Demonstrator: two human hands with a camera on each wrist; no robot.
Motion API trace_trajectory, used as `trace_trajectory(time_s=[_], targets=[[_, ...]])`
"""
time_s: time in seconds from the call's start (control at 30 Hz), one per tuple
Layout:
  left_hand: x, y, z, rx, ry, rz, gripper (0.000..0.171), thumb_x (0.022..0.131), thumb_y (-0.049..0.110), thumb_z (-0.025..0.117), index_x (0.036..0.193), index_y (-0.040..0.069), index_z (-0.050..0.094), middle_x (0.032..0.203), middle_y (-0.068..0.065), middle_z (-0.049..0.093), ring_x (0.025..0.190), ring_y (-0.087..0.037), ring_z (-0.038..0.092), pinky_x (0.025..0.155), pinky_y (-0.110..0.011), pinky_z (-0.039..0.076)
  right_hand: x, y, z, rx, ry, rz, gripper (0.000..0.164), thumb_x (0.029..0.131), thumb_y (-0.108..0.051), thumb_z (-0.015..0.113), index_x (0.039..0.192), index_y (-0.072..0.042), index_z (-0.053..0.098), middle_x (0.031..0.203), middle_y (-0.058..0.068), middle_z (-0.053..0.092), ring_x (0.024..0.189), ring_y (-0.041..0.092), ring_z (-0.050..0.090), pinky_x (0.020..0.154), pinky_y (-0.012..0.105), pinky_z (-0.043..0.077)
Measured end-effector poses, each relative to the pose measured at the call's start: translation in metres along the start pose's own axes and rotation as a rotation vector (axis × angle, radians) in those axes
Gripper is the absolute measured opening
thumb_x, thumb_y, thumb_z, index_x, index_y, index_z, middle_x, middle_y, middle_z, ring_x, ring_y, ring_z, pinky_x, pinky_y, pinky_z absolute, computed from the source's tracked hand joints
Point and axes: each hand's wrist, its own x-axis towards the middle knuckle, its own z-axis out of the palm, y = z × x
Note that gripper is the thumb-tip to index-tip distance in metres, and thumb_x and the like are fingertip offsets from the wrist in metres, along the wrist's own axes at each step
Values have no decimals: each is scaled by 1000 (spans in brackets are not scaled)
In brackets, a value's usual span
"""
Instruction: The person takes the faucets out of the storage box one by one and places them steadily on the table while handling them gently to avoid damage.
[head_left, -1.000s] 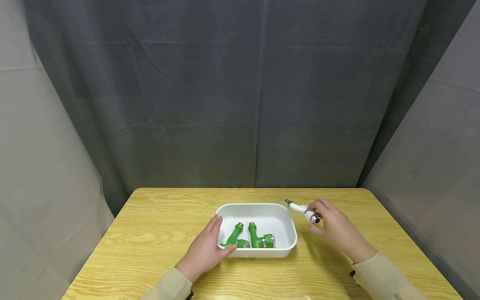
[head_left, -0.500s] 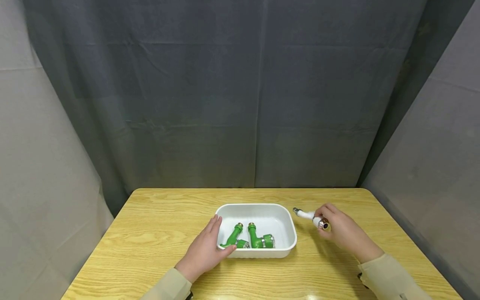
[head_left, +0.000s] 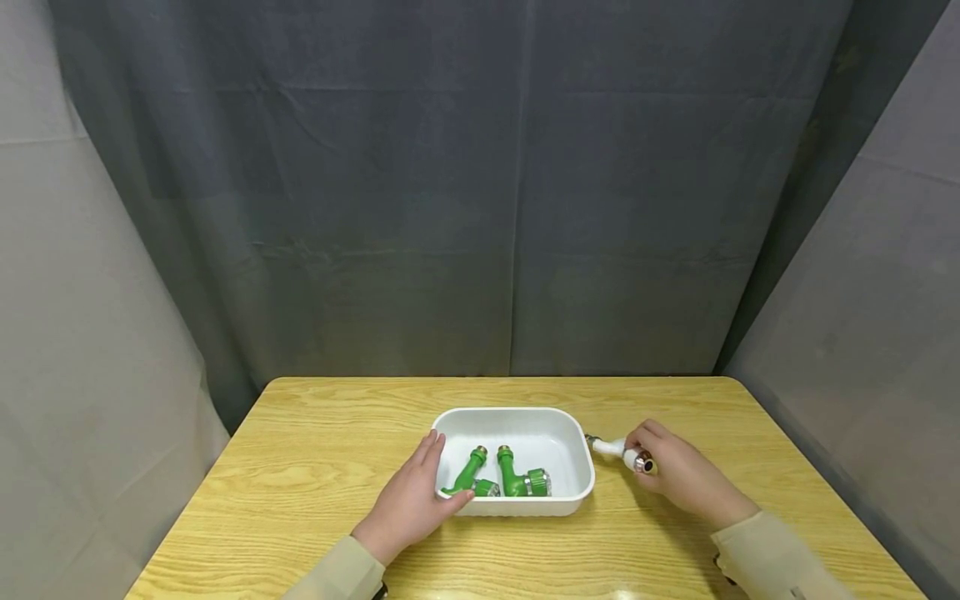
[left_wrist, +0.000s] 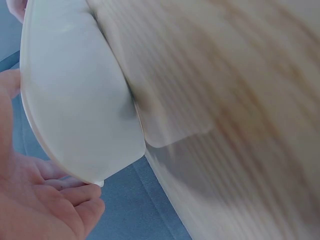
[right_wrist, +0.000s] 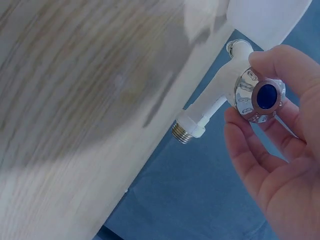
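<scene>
A white plastic tap (head_left: 612, 447) with a chrome knob is held in my right hand (head_left: 678, 473), beside the right wall of a white basin (head_left: 525, 506). In the right wrist view, thumb and fingers pinch the tap's knob (right_wrist: 260, 97), which has a blue centre; its threaded end (right_wrist: 182, 134) points away from the palm. Two green taps lie in the basin: one (head_left: 467, 473) at the left, another (head_left: 516, 473) near the middle. My left hand (head_left: 408, 500) rests at the basin's front left corner, fingers extended along the left rim, thumb on the front rim.
The basin stands on a wood-grain table (head_left: 322, 467). A dark grey curtain (head_left: 390, 208) hangs behind the table's far edge, and lighter cloth panels (head_left: 862, 333) close in both sides.
My right hand, with the white tap, first moves right and lower, then slightly back left, bringing the tap's end to the basin's right rim. The left hand and green taps stay put.
</scene>
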Motion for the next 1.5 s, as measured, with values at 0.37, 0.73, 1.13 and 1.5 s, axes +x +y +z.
trace_trajectory(time_s=[0.37, 0.73, 1.13, 1.5], targets=[[1, -1, 1, -3, -12, -5, 98, 90, 56, 74, 157, -5, 35, 164, -27, 31, 147, -46, 40, 116, -58, 41, 4, 1, 6, 18, -56, 21, 32, 79, 2, 85, 102, -10, 66, 101, -5, 58, 87, 7, 59, 70, 23, 55], [0, 0, 0, -4, -15, -8, 99, 90, 56, 74, 157, -5, 35, 164, -27, 31, 148, -46, 39, 116, -59, 41, 4, 3, 12, 2, -71, 2, 31, 80, 1, 85, 100, -13, 66, 100, -5, 57, 85, 5, 57, 69, 23, 53], [0, -1, 2, -11, -11, -7, 99, 90, 55, 75, 157, -5, 35, 165, -26, 31, 148, -45, 40, 115, -58, 43, 6, 5, 18, -19, -93, 0, 35, 78, -3, 89, 101, -14, 65, 103, -5, 57, 87, 5, 56, 72, 25, 55], [0, -2, 2, -5, -4, -4, 98, 90, 56, 74, 157, -5, 35, 165, -26, 31, 148, -45, 39, 116, -57, 42, 6, 3, 20, 10, -123, 1, 39, 76, -3, 91, 98, -17, 62, 103, -5, 56, 88, 6, 57, 71, 25, 54]])
